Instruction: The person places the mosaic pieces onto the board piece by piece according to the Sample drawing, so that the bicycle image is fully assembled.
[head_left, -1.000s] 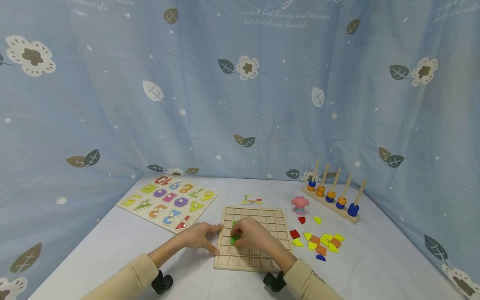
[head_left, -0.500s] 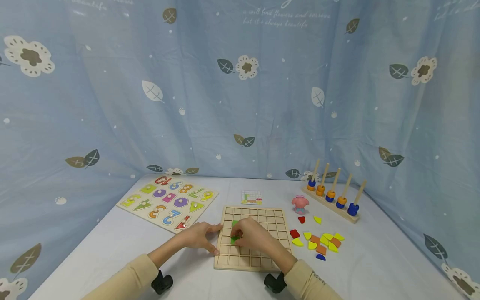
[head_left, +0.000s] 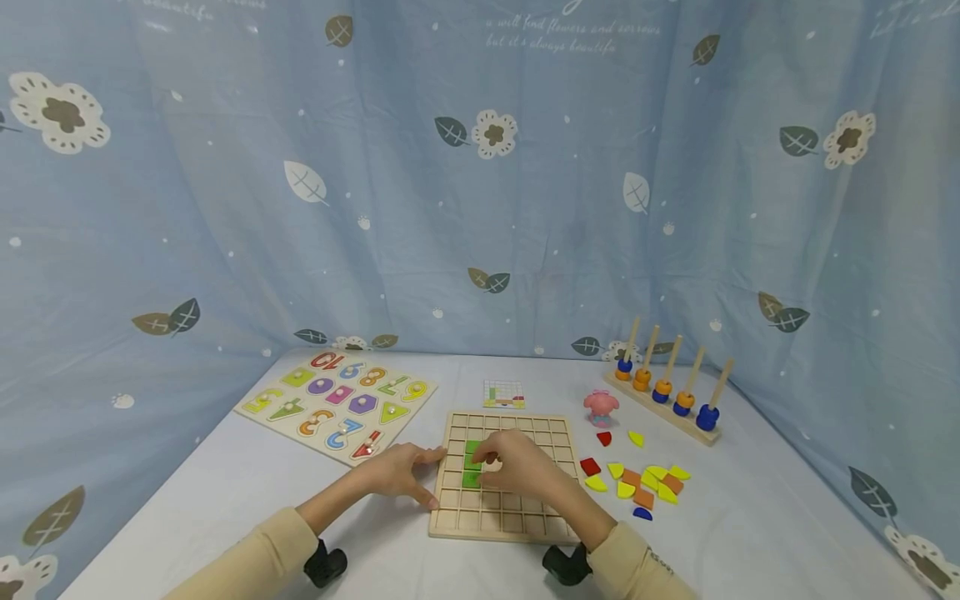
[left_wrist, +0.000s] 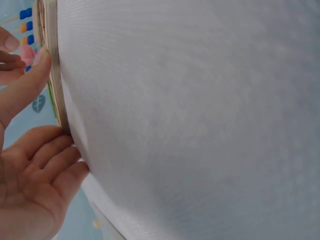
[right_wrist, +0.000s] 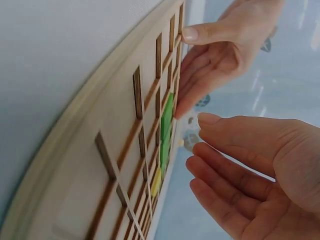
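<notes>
A wooden grid board (head_left: 455, 523) lies on the table. Spread thumb and fingers of my left hand (head_left: 393, 472) touch its left edge; in the left wrist view the thumb (left_wrist: 36, 75) lies against that edge. Over the board hovers my right hand (head_left: 521, 464), its fingers slightly bent and holding nothing. Beside those fingertips, green pieces (head_left: 471, 479) sit in cells of one column. The right wrist view shows a gap between my right hand (right_wrist: 240, 175) and the board, and a yellow piece (right_wrist: 156, 182) in line with the green ones (right_wrist: 166, 120).
Loose yellow, orange, red and blue pieces (head_left: 643, 498) lie right of the board. Behind them stand a pink figurine (head_left: 601, 407) and a wooden peg stacker (head_left: 675, 412) with rings. A patterned card (head_left: 503, 395) is behind the board. A number puzzle (head_left: 333, 404) lies at left.
My right hand has let go of the green piece and drawn back slightly to the right, so more of the green shows. The left hand stays at the board's edge.
</notes>
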